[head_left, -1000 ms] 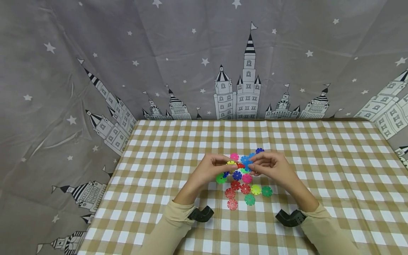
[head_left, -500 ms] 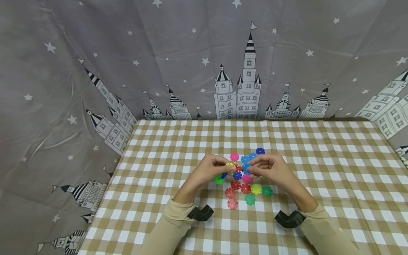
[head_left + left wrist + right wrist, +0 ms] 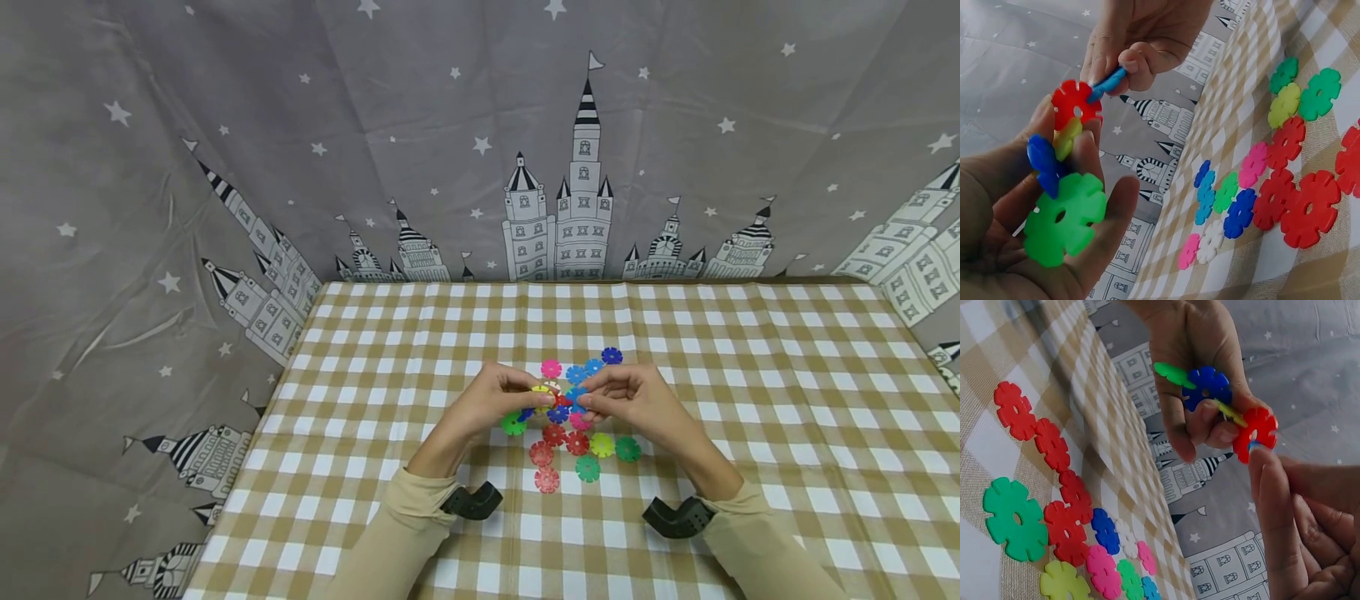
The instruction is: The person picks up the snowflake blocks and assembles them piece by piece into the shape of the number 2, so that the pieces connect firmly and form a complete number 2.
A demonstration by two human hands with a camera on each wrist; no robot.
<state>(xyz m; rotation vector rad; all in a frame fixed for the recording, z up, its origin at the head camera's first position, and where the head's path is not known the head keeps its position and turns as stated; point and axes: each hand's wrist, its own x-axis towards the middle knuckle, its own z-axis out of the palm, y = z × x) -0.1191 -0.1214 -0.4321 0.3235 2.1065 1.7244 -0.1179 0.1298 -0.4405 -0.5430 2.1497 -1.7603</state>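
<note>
Brown-and-white checked tabletop [image 3: 390, 358], left hand [image 3: 493, 400] above it, fingers clamped on a chain of green, blue, yellow and red notched plastic discs [image 3: 1045, 159], right hand [image 3: 647, 398] pinching a light-blue notched plastic disc [image 3: 1108, 84] against the red end.

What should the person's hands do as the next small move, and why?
Probably the right hand should push the light blue flower disc a little deeper into the red flower disc: their edges meet, and the left hand holds the chain that ends in the red one. I cannot tell whether they are locked.
</note>
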